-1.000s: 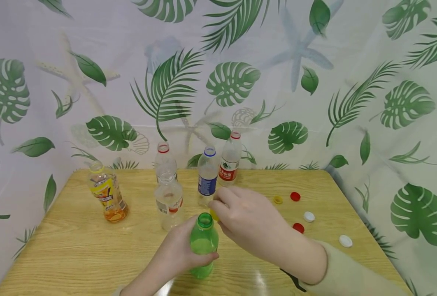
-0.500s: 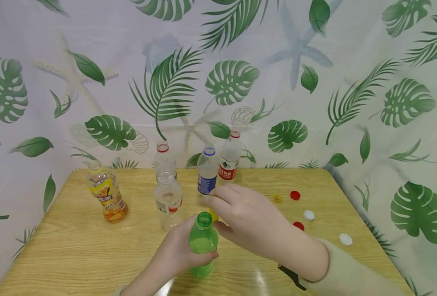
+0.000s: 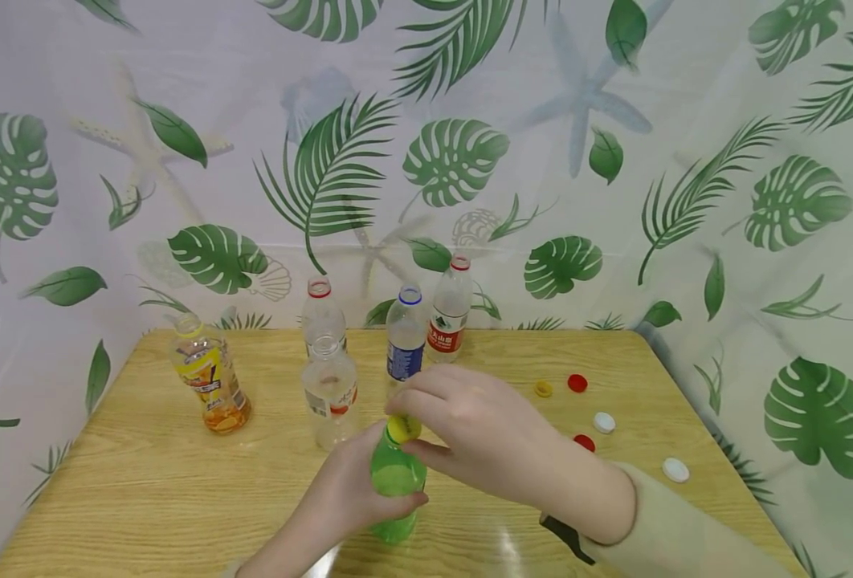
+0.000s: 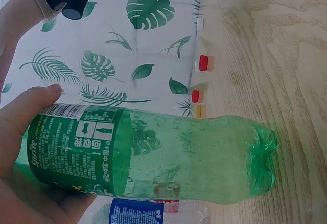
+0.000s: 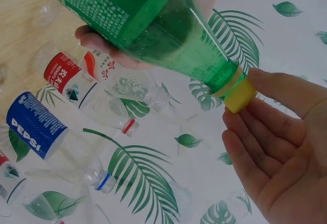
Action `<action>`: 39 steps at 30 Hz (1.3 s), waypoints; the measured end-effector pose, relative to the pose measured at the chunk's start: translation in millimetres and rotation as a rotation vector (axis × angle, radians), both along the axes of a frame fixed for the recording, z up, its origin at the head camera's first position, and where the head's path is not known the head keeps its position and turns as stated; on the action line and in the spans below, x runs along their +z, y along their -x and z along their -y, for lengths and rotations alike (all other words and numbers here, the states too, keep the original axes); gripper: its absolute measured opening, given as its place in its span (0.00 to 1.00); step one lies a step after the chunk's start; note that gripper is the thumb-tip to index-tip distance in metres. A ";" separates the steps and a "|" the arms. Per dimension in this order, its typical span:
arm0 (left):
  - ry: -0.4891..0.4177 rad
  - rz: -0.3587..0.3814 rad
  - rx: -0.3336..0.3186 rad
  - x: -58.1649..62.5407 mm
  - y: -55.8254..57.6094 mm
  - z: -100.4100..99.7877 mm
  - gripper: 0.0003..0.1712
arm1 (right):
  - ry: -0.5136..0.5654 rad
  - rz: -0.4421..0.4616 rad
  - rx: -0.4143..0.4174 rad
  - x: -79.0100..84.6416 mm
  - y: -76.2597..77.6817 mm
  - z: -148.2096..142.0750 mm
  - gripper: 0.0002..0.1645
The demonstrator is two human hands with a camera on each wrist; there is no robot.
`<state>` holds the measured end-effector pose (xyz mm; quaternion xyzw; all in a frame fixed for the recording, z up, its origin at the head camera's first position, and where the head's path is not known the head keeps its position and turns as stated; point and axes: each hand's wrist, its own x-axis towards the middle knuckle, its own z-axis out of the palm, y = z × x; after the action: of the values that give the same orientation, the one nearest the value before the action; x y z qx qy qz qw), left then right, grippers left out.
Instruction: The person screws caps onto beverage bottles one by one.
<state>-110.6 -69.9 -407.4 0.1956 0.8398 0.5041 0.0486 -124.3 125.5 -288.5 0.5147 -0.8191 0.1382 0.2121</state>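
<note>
My left hand (image 3: 347,486) grips a green Sprite bottle (image 3: 397,474) round its labelled body and holds it upright. In the left wrist view the bottle's base (image 4: 263,160) is at or just above the table top; I cannot tell which. A yellow bottle cap (image 5: 240,98) sits on the bottle's mouth. Thumb and fingertips of my right hand (image 5: 286,142) pinch that cap at its sides. Seen from the head, the right hand's back (image 3: 487,433) hides part of the table behind it, while the cap's top (image 3: 401,428) shows beside its fingers.
Uncapped bottles stand beyond my hands: a Pepsi bottle (image 3: 406,353), a red-labelled bottle (image 3: 450,313), a clear bottle (image 3: 330,393) with another behind it, and an orange-tinted bottle (image 3: 210,377) at left. On the right lie a yellow cap (image 3: 543,388), red caps (image 3: 577,383) and white caps (image 3: 675,470).
The right hand has brought the yellow cap left from beside the green bottle's open mouth onto it. The left hand and the bottle have stayed in place.
</note>
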 end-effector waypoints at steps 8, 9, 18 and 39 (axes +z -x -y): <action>0.000 0.020 -0.006 0.3 0.1 0.4 0.34 | -0.039 -0.013 0.002 -1.2 1.8 1.9 0.19; -0.001 0.025 -0.008 0.4 0.2 0.5 0.35 | -0.041 -0.016 0.005 -1.5 2.2 2.3 0.19; 0.000 0.024 -0.013 -0.6 -0.6 0.4 0.34 | -0.082 -0.011 0.000 -1.5 2.6 3.1 0.18; 0.007 0.051 -0.015 0.2 -0.4 1.3 0.35 | -0.183 0.243 0.073 11.6 15.7 1.0 0.13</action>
<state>-110.2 -71.2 -407.2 0.1886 0.8386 0.5055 0.0744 -140.0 124.5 -276.9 0.5407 -0.8287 0.1321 0.0586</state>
